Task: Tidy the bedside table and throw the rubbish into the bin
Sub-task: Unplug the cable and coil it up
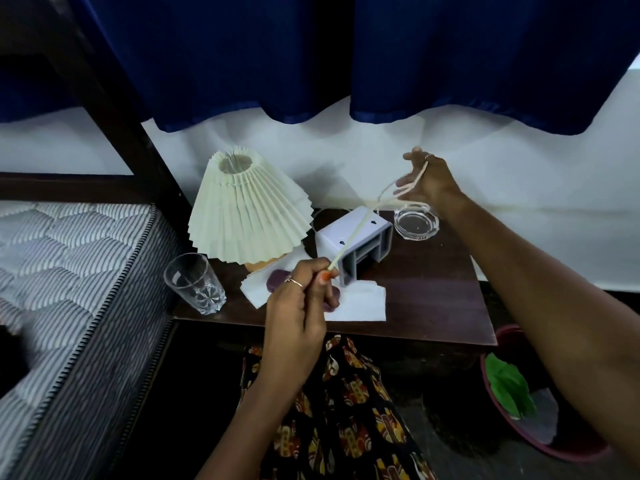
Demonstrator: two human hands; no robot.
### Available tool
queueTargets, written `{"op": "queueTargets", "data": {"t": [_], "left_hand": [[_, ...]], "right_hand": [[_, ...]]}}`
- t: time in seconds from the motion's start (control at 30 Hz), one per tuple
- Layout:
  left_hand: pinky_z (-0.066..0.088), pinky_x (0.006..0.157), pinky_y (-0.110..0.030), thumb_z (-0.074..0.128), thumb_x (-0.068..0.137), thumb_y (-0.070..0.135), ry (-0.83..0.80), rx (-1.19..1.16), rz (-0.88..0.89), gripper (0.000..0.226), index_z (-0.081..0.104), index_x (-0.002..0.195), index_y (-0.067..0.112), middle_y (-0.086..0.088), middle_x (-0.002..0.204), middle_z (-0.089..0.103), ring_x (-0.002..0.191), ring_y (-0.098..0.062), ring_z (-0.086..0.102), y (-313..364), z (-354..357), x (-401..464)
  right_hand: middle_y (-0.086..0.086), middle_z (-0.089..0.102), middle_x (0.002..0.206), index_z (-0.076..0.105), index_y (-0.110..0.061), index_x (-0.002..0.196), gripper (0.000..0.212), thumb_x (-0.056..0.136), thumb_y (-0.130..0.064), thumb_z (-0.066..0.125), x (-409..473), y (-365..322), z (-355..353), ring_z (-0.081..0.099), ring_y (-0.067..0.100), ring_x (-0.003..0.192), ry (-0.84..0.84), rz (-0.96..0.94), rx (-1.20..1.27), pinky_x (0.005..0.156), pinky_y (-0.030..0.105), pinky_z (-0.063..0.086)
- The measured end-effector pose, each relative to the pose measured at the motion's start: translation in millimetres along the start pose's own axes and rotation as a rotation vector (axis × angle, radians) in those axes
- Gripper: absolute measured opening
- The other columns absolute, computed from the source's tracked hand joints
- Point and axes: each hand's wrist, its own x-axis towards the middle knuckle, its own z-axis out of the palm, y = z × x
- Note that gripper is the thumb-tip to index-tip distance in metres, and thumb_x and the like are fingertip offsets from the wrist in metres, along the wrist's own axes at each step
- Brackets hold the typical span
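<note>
Cord (353, 235), cream and thin, stretched between both hands.

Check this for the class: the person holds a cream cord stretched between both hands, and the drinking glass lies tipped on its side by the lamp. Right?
Not quite. The head view shows the drinking glass standing upright by the lamp. The cream cord does run between the left hand and right hand.

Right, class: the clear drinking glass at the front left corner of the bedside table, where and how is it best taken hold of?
Grip the drinking glass around its smooth upper wall, coming from the front. It stands upright, and the lamp shade overhangs close behind it, so a reach from behind or above looks crowded. Its cut base probably seats fingers less evenly.
</note>
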Motion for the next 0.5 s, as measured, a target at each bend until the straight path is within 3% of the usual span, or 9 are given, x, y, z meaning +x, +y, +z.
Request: {"op": "queueTargets", "data": {"t": [0.07, 0.13, 0.27, 0.4, 0.5], "left_hand": [[0.051, 0.058, -0.025, 0.041, 0.096, 0.017, -0.003, 0.000, -0.020, 0.021, 0.056, 0.094, 0.032, 0.003, 0.074, 0.059, 0.062, -0.006, 0.057, -3.3, -4.2, -0.5], [0.051, 0.056, -0.033, 0.041, 0.097, 0.022, -0.007, 0.006, -0.054, 0.022, 0.055, 0.094, 0.038, 0.004, 0.072, 0.059, 0.059, -0.011, 0.057, -6.6, -6.5, -0.2], [0.047, 0.056, -0.024, 0.044, 0.098, 0.025, -0.027, -0.048, -0.117, 0.016, 0.057, 0.101, 0.034, 0.005, 0.067, 0.061, 0.060, -0.007, 0.058, -5.6, -9.9, -0.7], [0.049, 0.058, -0.020, 0.047, 0.098, 0.018, -0.091, -0.080, -0.162, 0.015, 0.059, 0.106, 0.023, -0.010, 0.072, 0.065, 0.066, -0.011, 0.061, 4.3, -10.9, -0.5], [0.047, 0.059, -0.009, 0.048, 0.098, 0.014, -0.122, -0.062, -0.177, 0.015, 0.062, 0.103, 0.015, -0.004, 0.080, 0.064, 0.071, -0.004, 0.059, 15.1, -12.1, -1.1]], "right_hand": [[0.018, 0.054, 0.086, 0.053, -0.007, 0.093, 0.031, 0.098, -0.036, 0.044, 9.2, -16.1, 15.0, 0.056, 0.027, 0.062, -0.079, 0.085, 0.325, 0.059, 0.033, 0.058], [0.018, 0.050, 0.093, 0.050, -0.003, 0.088, 0.025, 0.099, -0.025, 0.045, 14.0, -38.9, 28.9, 0.053, 0.027, 0.066, -0.079, 0.057, 0.472, 0.058, 0.030, 0.057], [0.011, 0.052, 0.079, 0.049, -0.005, 0.087, 0.015, 0.098, -0.008, 0.040, -7.5, -91.3, 35.6, 0.054, 0.023, 0.069, -0.102, -0.073, 0.681, 0.067, 0.029, 0.054], [0.013, 0.053, 0.076, 0.051, 0.001, 0.089, 0.014, 0.096, 0.002, 0.039, -48.9, -124.6, 15.1, 0.058, 0.024, 0.075, -0.034, -0.127, 0.700, 0.055, 0.021, 0.057], [0.016, 0.053, 0.081, 0.056, 0.004, 0.082, 0.016, 0.093, 0.005, 0.044, -81.7, -135.8, -8.8, 0.060, 0.026, 0.079, 0.072, -0.172, 0.615, 0.070, 0.024, 0.060]]}}
